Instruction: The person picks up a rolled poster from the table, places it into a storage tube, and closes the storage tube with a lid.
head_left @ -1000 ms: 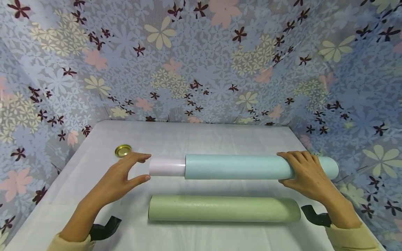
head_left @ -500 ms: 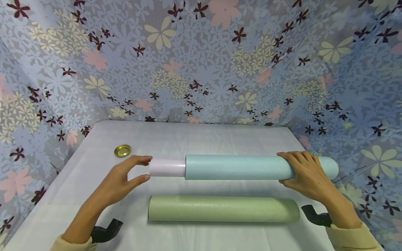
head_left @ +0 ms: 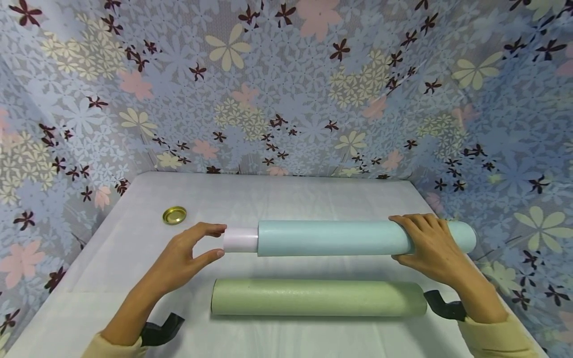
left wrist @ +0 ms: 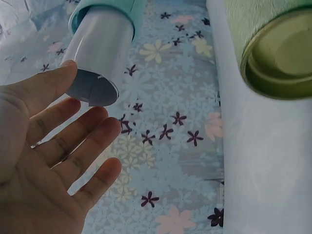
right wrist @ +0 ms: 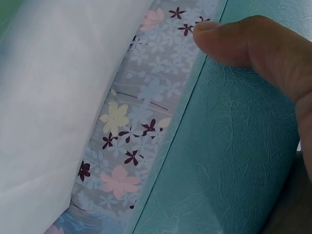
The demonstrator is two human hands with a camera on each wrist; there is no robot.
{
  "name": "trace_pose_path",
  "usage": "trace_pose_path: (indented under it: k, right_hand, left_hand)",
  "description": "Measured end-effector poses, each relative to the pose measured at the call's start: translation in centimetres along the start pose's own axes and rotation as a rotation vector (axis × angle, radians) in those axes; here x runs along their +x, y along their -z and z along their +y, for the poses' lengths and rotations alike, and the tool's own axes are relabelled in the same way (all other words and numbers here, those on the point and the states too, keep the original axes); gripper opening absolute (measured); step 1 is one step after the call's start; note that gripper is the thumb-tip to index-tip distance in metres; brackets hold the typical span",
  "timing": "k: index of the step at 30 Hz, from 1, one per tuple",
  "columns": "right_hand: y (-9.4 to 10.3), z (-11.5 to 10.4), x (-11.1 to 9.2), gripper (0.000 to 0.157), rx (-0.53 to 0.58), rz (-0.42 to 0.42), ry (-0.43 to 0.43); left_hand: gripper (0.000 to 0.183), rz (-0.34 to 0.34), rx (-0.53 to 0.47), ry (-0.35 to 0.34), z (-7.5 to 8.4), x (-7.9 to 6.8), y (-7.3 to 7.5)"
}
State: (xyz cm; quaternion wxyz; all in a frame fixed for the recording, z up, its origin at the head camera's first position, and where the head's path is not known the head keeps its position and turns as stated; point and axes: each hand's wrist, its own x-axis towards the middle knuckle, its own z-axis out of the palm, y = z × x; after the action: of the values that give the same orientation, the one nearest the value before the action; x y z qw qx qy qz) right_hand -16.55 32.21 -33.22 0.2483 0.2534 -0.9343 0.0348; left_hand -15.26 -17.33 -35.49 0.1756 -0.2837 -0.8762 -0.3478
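Observation:
My right hand (head_left: 431,251) grips a light blue cardboard tube (head_left: 331,237) near its right end, thumb in front and fingers over the top. The tube is held level above the table. From its left end a short length of rolled white paper (head_left: 240,240) sticks out. My left hand (head_left: 181,258) is at the roll's outer end, thumb and fingers spread, fingertips right at its rim. In the left wrist view the paper roll (left wrist: 100,44) is hollow, with an overlapping edge inside, and the fingers (left wrist: 90,161) are loosely extended.
A green tube (head_left: 318,297) lies crosswise on the white-covered table (head_left: 277,196), in front of the blue one. Its left end (left wrist: 282,53) has a recessed metal cap. A round gold lid (head_left: 174,215) lies at the back left. Floral cloth (head_left: 286,99) hangs behind and at both sides.
My left hand has moved right, and less of the white paper roll now sticks out of the tube. My right hand has shifted slightly left with the blue tube.

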Motion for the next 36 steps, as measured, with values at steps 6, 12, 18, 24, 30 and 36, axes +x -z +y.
trace_pose_path:
  k: [6, 12, 18, 24, 30, 36]
  right_hand:
    - [-0.1, -0.5, 0.3, 0.084, -0.005, -0.002, -0.003]
    - [-0.3, -0.8, 0.5, 0.083, 0.000, -0.001, -0.003]
    - [-0.4, -1.1, 0.7, 0.083, 0.002, 0.011, 0.006]
    - [-0.4, -1.2, 0.9, 0.083, 0.002, 0.016, 0.015]
    - [-0.4, -1.4, 0.9, 0.083, 0.001, 0.017, 0.018]
    - [-0.5, -1.4, 0.8, 0.083, 0.001, 0.017, 0.019]
  left_hand:
    - [0.046, -0.004, -0.012, -0.012, 0.6, 0.6, -0.7]
    - [0.045, -0.017, -0.021, -0.027, 1.2, 1.2, -1.4]
    - [0.043, -0.029, -0.018, -0.043, 1.9, 1.8, -1.9]
    - [0.041, -0.027, -0.012, -0.061, 2.2, 2.2, -2.3]
    - [0.038, -0.002, 0.003, -0.101, 2.3, 2.5, -2.7]
    - [0.037, 0.003, 0.014, -0.111, 2.4, 2.7, -2.9]
